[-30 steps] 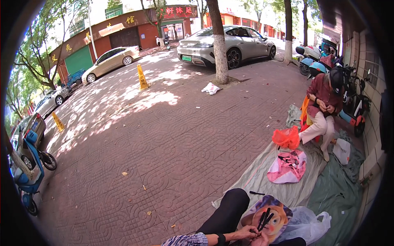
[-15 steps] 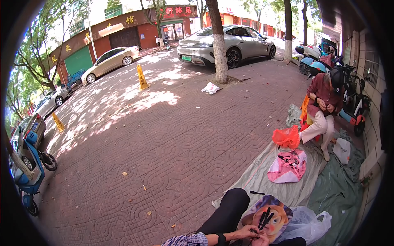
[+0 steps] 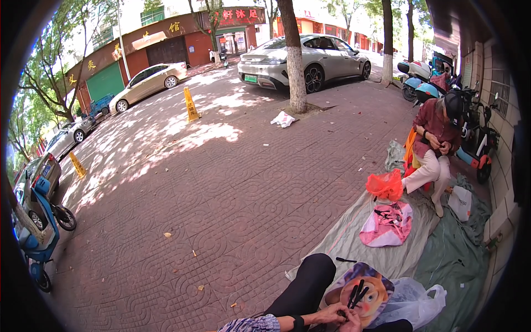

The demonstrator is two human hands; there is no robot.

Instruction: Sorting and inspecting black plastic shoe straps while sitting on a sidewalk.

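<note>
At the lower edge, my left hand (image 3: 330, 314) reaches in from a patterned sleeve with a dark band on the wrist. Its fingers pinch a small dark piece whose kind is too small to make out. Pressed close beside it, my right hand (image 3: 352, 321) has its fingertips closed at the same piece. Both hands are over a cartoon-printed mat (image 3: 381, 291) lying across my lap. Several slim black strips (image 3: 359, 293) rest on this mat just beyond my fingers. A clear plastic bag (image 3: 421, 304) lies to the right of it.
A grey ground sheet (image 3: 332, 243) holds a single black strip (image 3: 346, 259), a pink bag with dark pieces (image 3: 387, 224) and a red plastic bag (image 3: 385, 185). Another person (image 3: 440, 130) sits at the right, hands together. A green sheet (image 3: 451, 271) runs along the wall.
My fingers have shifted slightly around the small dark piece, staying close together. The seated person's hands have moved a little. The mat and bags stay in place.
</note>
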